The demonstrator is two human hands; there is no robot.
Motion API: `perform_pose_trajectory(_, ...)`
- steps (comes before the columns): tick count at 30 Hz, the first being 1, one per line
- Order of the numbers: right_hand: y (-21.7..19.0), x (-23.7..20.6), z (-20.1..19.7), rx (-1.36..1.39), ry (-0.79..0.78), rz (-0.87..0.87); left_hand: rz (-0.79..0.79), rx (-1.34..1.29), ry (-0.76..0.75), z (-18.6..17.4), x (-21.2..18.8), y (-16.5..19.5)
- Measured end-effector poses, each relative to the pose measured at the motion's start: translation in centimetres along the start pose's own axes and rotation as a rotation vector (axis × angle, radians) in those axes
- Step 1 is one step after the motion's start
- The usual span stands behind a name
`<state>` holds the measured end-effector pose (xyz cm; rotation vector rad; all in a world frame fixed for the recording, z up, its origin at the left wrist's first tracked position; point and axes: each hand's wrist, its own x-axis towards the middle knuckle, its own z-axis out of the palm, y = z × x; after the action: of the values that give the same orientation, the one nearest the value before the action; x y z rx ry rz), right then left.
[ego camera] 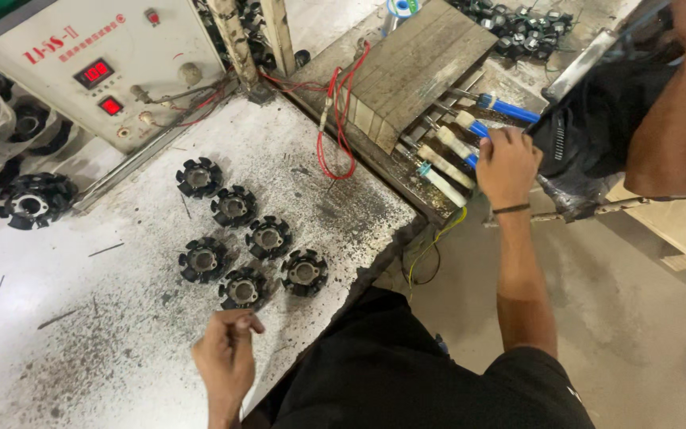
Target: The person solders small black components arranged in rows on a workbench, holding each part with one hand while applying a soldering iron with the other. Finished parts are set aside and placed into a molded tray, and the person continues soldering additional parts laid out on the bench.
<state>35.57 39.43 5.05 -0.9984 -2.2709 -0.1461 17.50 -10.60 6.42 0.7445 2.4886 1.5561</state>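
Observation:
My left hand (225, 352) hovers over the near edge of the scorched white workbench (121, 349), fingers pinched together with nothing visible in them. Just beyond it lie several black round stator cores (242, 288) with grey centres. My right hand (506, 165) reaches out to the right and closes on the handle of a lever (470, 127) among a row of white and blue handled levers (448, 163) beside a stacked metal block (414, 67).
A white control box (97, 63) with red digit displays stands at the back left. Red wires (335, 119) hang by the block. More stator cores (29, 202) sit at left and back right. Another person's arm (664, 135) and dark clothing are at right.

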Motion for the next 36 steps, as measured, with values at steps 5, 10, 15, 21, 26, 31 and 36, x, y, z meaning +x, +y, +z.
perform_pose_trajectory(5, 6.7, 3.9, 4.7, -0.112, -0.032, -0.028, 0.153, -0.173, -0.202, 4.2, -1.0, 2.4)
perform_pose_trajectory(10, 8.0, 6.1, 6.2, -0.075, -0.251, 0.075, 0.083, -0.205, -0.365, 6.1, -2.0, 3.1)
perform_pose_trajectory(15, 1.8, 2.4, 2.9, 0.147, -0.011, -0.001, 0.057, -0.238, -0.341, 7.1, -1.8, 2.8)
perform_pose_trajectory(21, -5.8, -3.9, -0.6, 0.254, 0.013, -0.088, 0.03, -0.236, -0.411, 7.1, -1.8, 3.1)
perform_pose_trajectory(26, -7.9, -4.2, -0.9, 0.165, 0.105, -0.173, 0.096, -0.22, -0.396, 6.6, -1.9, 3.5)
perform_pose_trajectory(31, -8.9, -4.1, -1.2, 0.133, 0.059, -0.141, 0.056, -0.216, -0.393, 6.3, -2.0, 3.7)
perform_pose_trajectory(36, -7.4, -6.8, -6.3, 0.241, -0.006, -0.046, 0.01, -0.197, -0.277, 5.5, -0.8, 4.1)
